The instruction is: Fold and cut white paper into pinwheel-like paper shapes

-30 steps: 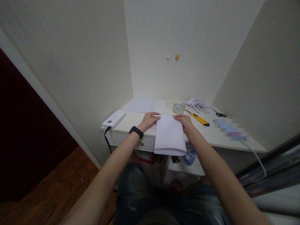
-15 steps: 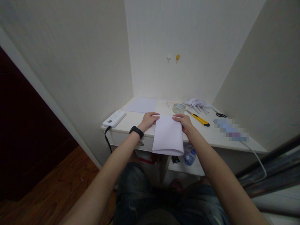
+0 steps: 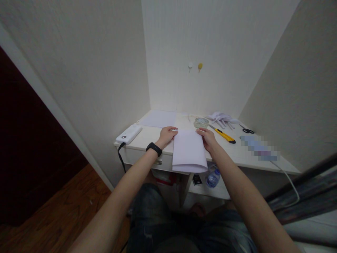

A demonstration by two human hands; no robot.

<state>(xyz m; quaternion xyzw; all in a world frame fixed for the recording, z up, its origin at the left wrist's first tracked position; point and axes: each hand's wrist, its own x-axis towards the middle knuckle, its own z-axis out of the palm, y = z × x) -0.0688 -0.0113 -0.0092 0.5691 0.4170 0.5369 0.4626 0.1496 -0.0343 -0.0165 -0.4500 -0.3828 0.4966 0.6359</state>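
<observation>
A white sheet of paper [image 3: 189,149], folded over on itself, lies at the front of the desk, its near end sticking out past the edge with the layers slightly apart. My left hand [image 3: 167,136], a black watch on its wrist, pinches the paper's far left corner. At the far right corner my right hand [image 3: 207,137] grips the same paper between thumb and fingers. Just beyond the right hand are a roll of clear tape [image 3: 201,122] and a yellow utility knife [image 3: 224,135].
On the white desk [image 3: 147,138] a white device [image 3: 129,134] with a black cable sits left. Another paper sheet [image 3: 158,118] lies behind. Paper strips [image 3: 221,118], scissors [image 3: 247,130] and a blurred-out item [image 3: 258,147] are right. A plastic bottle [image 3: 213,178] stands on the shelf below.
The paper's near end has shifted slightly up and right, and its gap looks a little wider. My right fingers have slid slightly inward along its far edge; both hands still hold it.
</observation>
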